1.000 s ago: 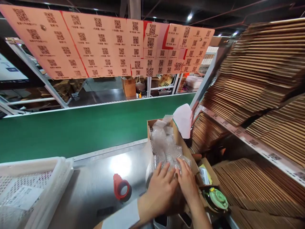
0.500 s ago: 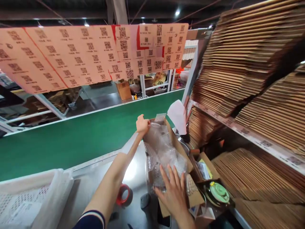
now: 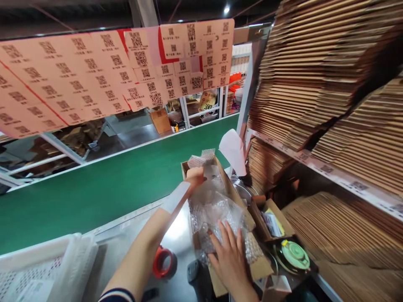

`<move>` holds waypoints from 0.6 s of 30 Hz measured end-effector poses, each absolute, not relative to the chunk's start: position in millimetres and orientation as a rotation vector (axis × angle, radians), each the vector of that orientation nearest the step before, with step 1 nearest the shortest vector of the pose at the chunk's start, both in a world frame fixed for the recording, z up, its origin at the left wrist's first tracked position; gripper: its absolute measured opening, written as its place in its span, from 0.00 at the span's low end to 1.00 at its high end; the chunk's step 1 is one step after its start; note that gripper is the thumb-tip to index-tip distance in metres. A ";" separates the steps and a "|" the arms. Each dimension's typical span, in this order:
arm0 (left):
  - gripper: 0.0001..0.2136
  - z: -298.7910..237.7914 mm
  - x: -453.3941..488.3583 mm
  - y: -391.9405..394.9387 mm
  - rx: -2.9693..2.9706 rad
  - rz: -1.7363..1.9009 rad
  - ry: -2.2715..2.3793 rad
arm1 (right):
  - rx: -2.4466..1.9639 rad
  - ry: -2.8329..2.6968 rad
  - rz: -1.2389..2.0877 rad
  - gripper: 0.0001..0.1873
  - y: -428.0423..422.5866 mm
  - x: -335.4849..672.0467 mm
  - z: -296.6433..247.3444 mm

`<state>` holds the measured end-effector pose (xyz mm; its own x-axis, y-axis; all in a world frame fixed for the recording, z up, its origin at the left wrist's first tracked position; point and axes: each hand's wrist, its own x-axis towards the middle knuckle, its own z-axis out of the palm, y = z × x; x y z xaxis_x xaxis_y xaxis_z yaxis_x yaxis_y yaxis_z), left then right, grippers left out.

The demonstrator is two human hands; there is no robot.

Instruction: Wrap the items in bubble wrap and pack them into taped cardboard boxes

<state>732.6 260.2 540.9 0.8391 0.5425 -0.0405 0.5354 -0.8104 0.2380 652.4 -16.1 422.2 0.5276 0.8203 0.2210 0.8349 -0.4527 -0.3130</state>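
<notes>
An open cardboard box (image 3: 231,188) stands on the metal table, filled with clear bubble wrap (image 3: 217,205) whose edges stick up past the far rim. My left hand (image 3: 195,176) is closed at the far left part of the box, its curled fingers on the bubble wrap. What lies under the wrap cannot be made out. Nearer to me, my right hand (image 3: 228,253) rests flat on the wrap with its fingers spread. A front flap of the box shows beneath my right hand.
On the metal table (image 3: 176,289) lie a red tape roll (image 3: 163,262) and a black handheld scanner (image 3: 197,274). White plastic baskets (image 3: 40,268) stand at left. Behind runs a green belt (image 3: 94,188). To the right are a small carton (image 3: 273,218), a green-lidded container (image 3: 294,255) and shelved flat cardboard (image 3: 302,84).
My left hand has moved from the box's far left rim inward onto the bubble wrap and closed. A bubble wrap edge now stands up behind it. My right hand stays flat on the wrap.
</notes>
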 end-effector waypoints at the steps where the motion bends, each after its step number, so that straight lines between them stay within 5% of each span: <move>1: 0.07 538.0 735.2 260.9 2.771 0.035 0.843 | -2.383 -1.358 -0.049 0.27 -17.6 652.0 421.4; 13: 0.07 600.8 714.3 278.9 2.719 0.493 0.770 | -2.339 -1.350 -0.090 0.29 -18.4 651.4 417.9; 18: 0.06 610.2 709.7 292.1 2.218 0.560 0.653 | -2.332 -1.357 -0.118 0.28 -18.0 652.8 415.7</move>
